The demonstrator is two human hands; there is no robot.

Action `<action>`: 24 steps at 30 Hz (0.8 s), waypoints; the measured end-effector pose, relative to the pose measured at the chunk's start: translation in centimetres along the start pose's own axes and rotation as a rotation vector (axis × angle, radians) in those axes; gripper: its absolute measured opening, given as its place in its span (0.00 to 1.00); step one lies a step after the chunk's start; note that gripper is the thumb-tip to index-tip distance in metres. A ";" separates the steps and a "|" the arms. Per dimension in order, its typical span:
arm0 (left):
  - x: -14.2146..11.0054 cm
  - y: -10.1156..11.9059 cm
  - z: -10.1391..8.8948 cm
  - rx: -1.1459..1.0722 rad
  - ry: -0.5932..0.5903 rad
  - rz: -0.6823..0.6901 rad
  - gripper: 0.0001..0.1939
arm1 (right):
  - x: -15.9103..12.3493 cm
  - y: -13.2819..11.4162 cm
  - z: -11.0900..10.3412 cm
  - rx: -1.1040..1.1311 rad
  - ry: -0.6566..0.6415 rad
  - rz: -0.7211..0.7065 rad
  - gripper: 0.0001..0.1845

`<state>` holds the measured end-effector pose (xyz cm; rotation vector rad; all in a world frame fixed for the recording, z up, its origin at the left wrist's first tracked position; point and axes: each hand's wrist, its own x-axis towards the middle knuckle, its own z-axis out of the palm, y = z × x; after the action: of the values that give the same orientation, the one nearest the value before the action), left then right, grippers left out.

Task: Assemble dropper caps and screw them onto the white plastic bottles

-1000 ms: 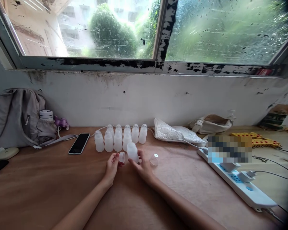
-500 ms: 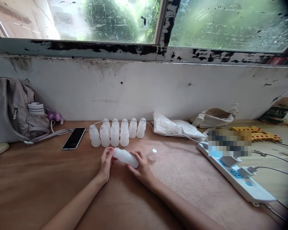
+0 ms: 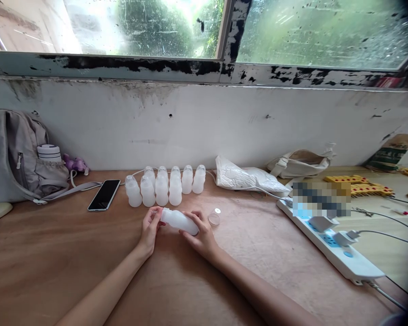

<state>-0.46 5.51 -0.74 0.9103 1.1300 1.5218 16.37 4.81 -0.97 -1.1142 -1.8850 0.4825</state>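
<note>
A frosted white plastic bottle (image 3: 179, 221) lies tilted on its side between my hands, its neck toward the left. My right hand (image 3: 201, 235) is wrapped around the base end. At the neck, the fingers of my left hand (image 3: 151, 228) pinch the mouth end; whatever else they may hold is hidden. A clear cap (image 3: 214, 218) rests on the table just right of my right hand. Behind my hands stand several similar bottles (image 3: 162, 189) with clear caps, grouped upright in rows.
On the left are a phone (image 3: 104, 195) and a grey backpack (image 3: 12, 158). A white plastic package (image 3: 236, 174) and a beige bag (image 3: 299, 164) lie along the wall. A white power strip (image 3: 347, 262) with plugs and cables runs down the right, near yellow pieces (image 3: 370, 188).
The view has shifted slightly. Both hands keep hold of the bottle in nearly the same pose, and the standing bottles and loose cap stay where they were.
</note>
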 end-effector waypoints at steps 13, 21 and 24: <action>0.0 -0.2 -0.1 0.021 -0.012 0.023 0.13 | 0.0 0.2 0.3 0.009 0.043 -0.026 0.24; 0.1 0.0 -0.1 -0.036 -0.034 0.024 0.13 | 0.0 -0.3 -0.2 0.020 -0.026 -0.018 0.21; 0.1 0.1 -0.2 -0.064 -0.059 0.007 0.14 | -0.2 -0.2 -0.2 0.040 -0.084 -0.025 0.20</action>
<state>-0.64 5.53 -0.72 0.9109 1.0314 1.5187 16.50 4.51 -0.78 -1.0582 -1.9509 0.5580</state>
